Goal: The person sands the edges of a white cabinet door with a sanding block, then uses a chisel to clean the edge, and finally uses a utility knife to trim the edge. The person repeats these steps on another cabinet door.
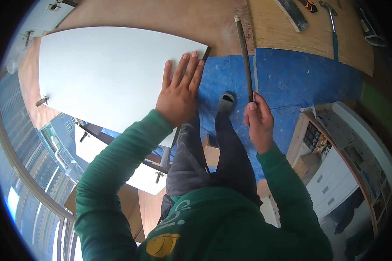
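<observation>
My left hand (179, 96) lies flat on a white panel (102, 69), its fingers stretched toward the far right corner. The panel has a dark right edge and a metal hinge (42, 101) at its near left corner. In my right hand (261, 126) is a long, thin, dark stick (245, 56) with a pale tip, gripped by its lower end between thumb and fingers. It points away from me, apart from the panel, over the blue floor sheet (292, 78).
At the far right a claw hammer (334, 37) and a flat dark bar (292, 15) lie on a wooden board (274, 39). More white panels with hinges (148, 179) stand below left, near a window (30, 191). A white drawer cabinet (333, 182) stands to the right.
</observation>
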Demonstrator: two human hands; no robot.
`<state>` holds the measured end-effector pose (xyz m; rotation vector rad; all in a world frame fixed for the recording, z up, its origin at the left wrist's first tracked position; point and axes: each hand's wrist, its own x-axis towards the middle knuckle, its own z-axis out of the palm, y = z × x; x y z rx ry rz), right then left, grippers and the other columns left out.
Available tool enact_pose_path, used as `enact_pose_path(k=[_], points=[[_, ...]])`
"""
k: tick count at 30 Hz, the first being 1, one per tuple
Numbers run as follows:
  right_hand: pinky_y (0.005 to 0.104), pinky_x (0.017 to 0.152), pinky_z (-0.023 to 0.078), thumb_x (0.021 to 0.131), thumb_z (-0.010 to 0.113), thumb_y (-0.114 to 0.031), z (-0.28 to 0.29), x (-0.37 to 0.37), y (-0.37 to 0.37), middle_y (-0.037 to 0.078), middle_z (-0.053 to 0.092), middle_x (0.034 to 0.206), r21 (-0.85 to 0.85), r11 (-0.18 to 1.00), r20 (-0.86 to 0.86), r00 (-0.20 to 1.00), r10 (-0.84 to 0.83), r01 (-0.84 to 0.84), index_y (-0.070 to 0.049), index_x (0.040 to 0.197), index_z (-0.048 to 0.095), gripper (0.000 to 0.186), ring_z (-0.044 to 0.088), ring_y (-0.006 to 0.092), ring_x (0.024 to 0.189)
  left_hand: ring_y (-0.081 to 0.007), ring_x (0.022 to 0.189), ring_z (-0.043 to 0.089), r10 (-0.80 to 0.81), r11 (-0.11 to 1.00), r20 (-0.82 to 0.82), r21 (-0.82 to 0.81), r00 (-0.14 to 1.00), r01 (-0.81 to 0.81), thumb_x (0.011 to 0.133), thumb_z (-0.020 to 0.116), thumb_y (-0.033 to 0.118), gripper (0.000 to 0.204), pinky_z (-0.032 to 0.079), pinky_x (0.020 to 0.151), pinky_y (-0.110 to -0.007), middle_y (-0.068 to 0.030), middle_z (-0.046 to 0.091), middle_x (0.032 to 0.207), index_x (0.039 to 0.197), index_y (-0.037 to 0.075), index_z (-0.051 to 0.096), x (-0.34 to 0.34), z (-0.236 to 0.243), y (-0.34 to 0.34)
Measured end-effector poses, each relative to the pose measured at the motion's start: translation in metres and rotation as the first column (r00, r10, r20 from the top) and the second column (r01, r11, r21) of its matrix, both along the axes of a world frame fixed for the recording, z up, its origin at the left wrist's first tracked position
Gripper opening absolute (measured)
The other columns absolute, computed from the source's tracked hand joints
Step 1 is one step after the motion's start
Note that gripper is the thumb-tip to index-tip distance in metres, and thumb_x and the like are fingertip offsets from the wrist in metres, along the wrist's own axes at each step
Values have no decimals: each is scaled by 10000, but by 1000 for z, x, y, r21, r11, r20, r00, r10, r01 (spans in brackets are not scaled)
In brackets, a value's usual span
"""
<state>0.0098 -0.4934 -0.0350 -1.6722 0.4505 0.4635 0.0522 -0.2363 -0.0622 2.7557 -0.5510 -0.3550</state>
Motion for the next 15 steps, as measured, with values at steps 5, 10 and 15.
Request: enact_pose_path(k=[5,10,15], points=[[268,632,465,1081,603,-228,-47,-10,-12,12,591,818,-162,974,115,977,180,-161,-9,1243,634,275,525,90,686,-354,1601,186,250,968,332,-67,910,-242,934,703,466,878,82,1276,-599,-158,212,1728,1642,135,303,82,-17,76],[296,730,517,1099,557,-206,-51,-8,-1,75,657,938,-132,956,120,953,278,-263,-59,1479,527,408,588,146,762,-337,1613,143,535,821,437,-69,723,-567,965,591,655,849,53,1278,-590,-136,242,1727,1628,184,347,145,-51,160],[305,816,541,1103,539,-177,-65,-13,-7,139,709,1107,-161,922,82,926,369,-353,-129,1597,432,507,657,183,856,-339,1585,214,619,741,296,88,728,-666,1063,466,479,650,112,1297,-512,-172,296,1697,1565,67,432,145,-33,134]])
